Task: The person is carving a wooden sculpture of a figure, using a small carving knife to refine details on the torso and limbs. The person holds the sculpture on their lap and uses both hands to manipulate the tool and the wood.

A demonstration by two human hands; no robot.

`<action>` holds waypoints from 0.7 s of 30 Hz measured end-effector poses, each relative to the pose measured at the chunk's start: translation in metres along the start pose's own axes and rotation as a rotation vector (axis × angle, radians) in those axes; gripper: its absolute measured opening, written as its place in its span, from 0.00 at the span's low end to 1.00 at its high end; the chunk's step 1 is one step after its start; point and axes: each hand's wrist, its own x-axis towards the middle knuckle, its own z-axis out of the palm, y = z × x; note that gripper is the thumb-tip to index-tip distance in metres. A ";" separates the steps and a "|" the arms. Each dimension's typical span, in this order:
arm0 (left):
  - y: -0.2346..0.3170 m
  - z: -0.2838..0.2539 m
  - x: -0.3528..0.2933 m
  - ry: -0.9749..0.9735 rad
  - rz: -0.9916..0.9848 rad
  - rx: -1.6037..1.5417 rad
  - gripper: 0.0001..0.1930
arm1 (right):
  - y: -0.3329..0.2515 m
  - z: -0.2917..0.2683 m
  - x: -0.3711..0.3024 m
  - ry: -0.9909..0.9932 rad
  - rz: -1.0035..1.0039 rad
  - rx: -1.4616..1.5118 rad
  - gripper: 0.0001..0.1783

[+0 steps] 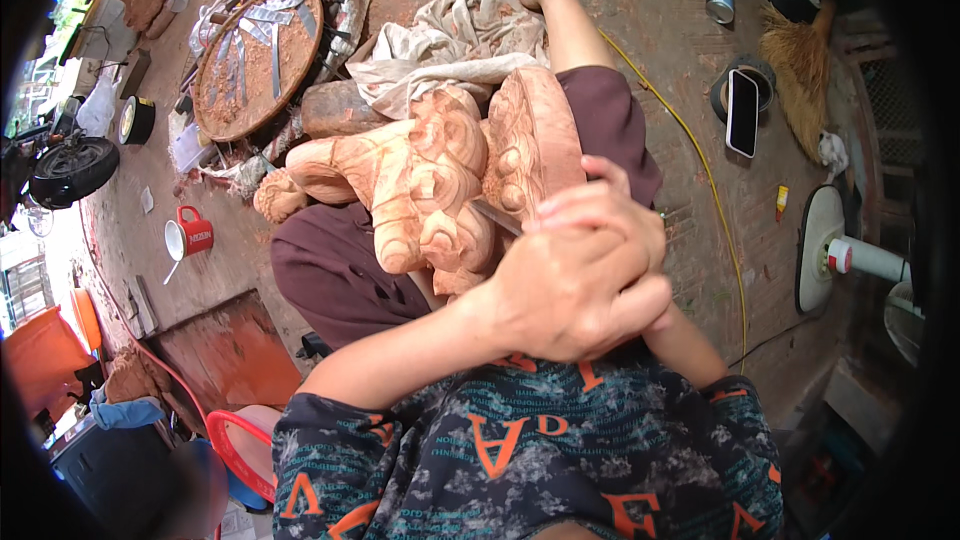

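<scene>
A pale carved wood piece (pixel 435 175) with swirling raised shapes lies across my lap, its right part a thick curved slab (pixel 545 140). My left hand (pixel 555 290) and my right hand (pixel 635 225) are clasped together just right of the carving's lower end. From between them a narrow metal chisel blade (pixel 495 215) points up and left, its tip against the wood. The chisel's handle is hidden inside the closed fingers, and the left hand covers much of the right.
A round tray (pixel 290 90) holds several chisels and shavings at upper left. Beige cloth (pixel 440 50) and a log (pixel 340 108) lie beyond the carving. A red mug (pixel 190 237) stands left. On the right are a yellow cord (pixel 690 145), a phone (pixel 742 113) and a fan (pixel 850 250).
</scene>
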 end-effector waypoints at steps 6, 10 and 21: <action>-0.011 -0.008 0.012 0.056 -0.037 0.023 0.14 | -0.006 -0.004 -0.001 -0.049 0.033 -0.073 0.19; -0.002 -0.006 0.008 0.135 -0.057 -0.042 0.17 | -0.025 0.013 0.013 0.249 0.036 0.152 0.17; -0.066 -0.079 0.043 -0.193 -0.647 -0.777 0.13 | -0.035 0.011 0.067 0.127 0.391 -0.307 0.15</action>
